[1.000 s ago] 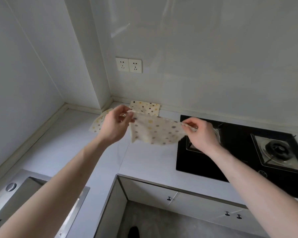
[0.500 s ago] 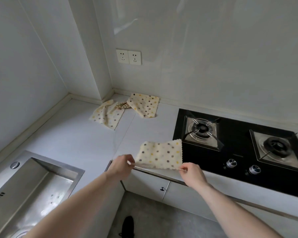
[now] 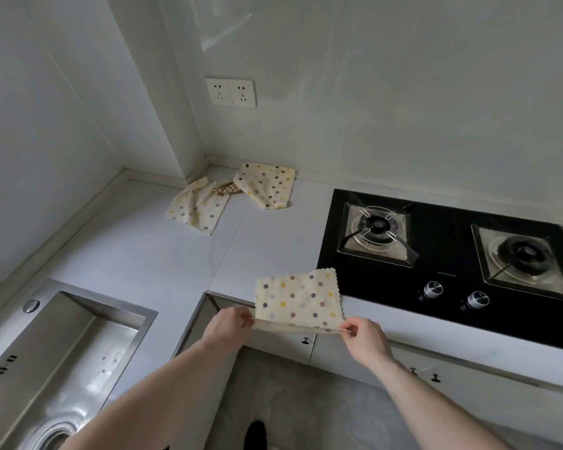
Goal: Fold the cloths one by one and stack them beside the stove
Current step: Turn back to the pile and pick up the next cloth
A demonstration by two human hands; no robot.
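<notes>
Left hand (image 3: 229, 327) and right hand (image 3: 364, 338) each pinch a near corner of the dotted cloth (image 3: 298, 298) (left of the stove (image 3: 442, 254)), 2 cloths (image 3: 234, 196) lying far.

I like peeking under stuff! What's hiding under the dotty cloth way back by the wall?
A brown checked cloth peeks out between the two dotted cloths in the corner. Only its edge shows; the rest, and anything else beneath them, is covered.
</notes>
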